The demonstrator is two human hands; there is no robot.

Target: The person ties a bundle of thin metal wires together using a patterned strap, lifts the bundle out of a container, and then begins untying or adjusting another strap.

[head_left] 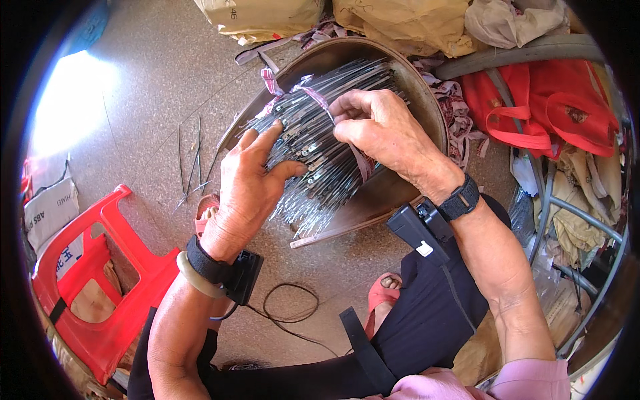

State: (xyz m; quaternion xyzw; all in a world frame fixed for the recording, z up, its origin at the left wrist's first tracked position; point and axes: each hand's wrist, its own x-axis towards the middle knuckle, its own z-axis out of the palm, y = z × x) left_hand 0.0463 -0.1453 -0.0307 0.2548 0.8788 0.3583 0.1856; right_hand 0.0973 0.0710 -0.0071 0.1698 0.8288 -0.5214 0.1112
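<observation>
A thick bundle of thin grey metal rods [333, 143], several with flattened, holed ends, lies across a shallow, worn basin [437, 110]. A pink-and-white cloth strip [313, 95] crosses the top of the bundle, and its loose end rises at the left. My right hand [393, 133] is above the bundle's right side, with thumb and forefinger pinched on the strip. My left hand [243, 183] rests against the rods' left side, thumb and fingers apart, holding nothing. Part of the strip lower on the bundle is hidden behind my right hand.
A red plastic stool [127, 247] stands at the left. More patterned strips [460, 117] heap beside the basin, near red bags [543, 107]. Brown paper sacks [407, 23] line the far side. Loose rods [193, 163] lie on the floor, and a black cable [293, 319] coils near my foot.
</observation>
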